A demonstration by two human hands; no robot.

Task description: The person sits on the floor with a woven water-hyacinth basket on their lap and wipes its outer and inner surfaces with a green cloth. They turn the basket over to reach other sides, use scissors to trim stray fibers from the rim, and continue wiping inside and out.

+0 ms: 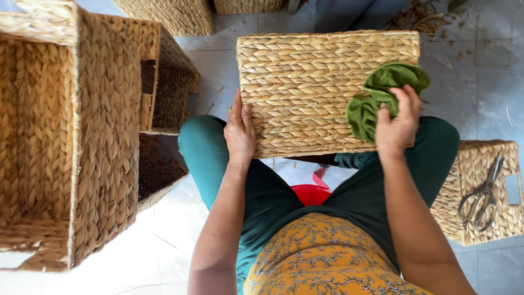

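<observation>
A rectangular woven straw basket (305, 87) rests upside down across my knees, its flat braided side facing up. My left hand (240, 131) grips its near left edge, thumb on top. My right hand (398, 123) presses a crumpled green cloth (376, 95) against the basket's right side, fingers curled over the cloth.
A large woven basket (65, 136) stands at the left, with smaller ones (169, 82) behind it. At the right, metal scissors (483, 196) lie on another woven basket (480, 186). A red stool (311, 194) shows between my legs. The floor is pale tile with straw scraps.
</observation>
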